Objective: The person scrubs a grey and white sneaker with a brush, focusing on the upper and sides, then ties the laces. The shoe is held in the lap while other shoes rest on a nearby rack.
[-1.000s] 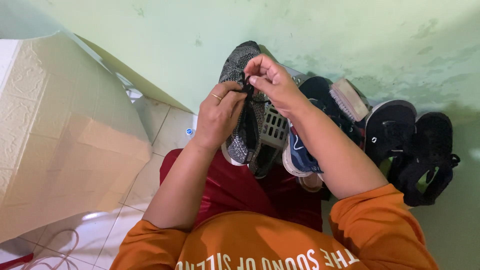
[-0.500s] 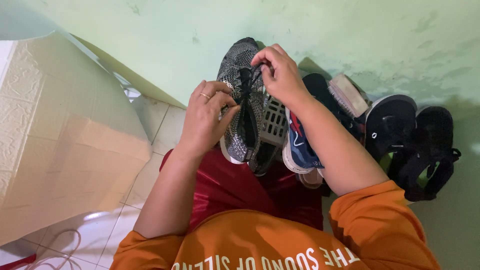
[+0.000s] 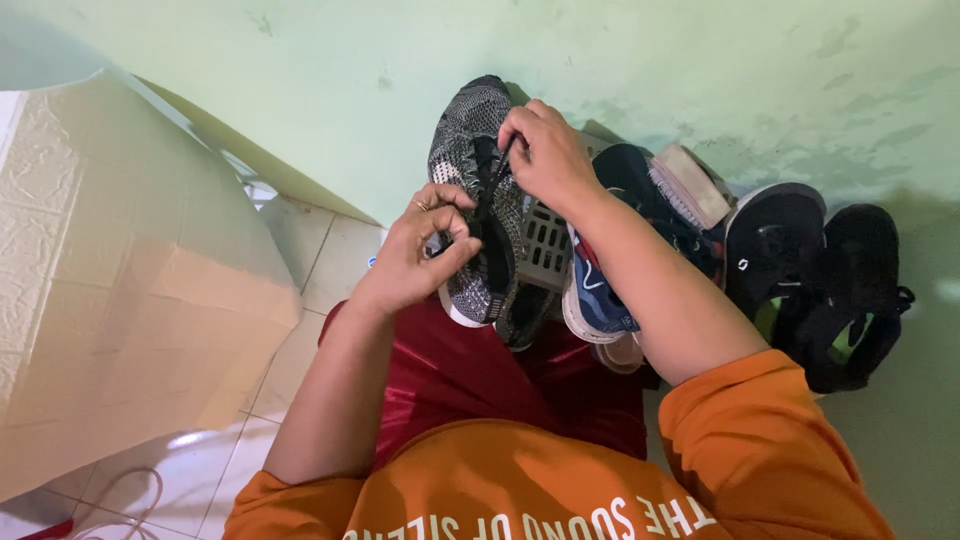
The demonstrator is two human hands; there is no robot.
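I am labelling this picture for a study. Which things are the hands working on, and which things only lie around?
In hand:
- grey knit shoe, steadied by the left hand
- black lace, pinched by the right hand

Lying about:
- blue shoe
- scrub brush
- black sandals
- small plastic basket
- cardboard sheet

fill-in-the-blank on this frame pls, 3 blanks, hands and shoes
The right hand pinches a black ____ on the grey knit sneaker.
The left hand wears a ____ on one finger.
The scrub brush lies on the ____ shoe, left of the black shoes.

Missing words: lace; ring; blue
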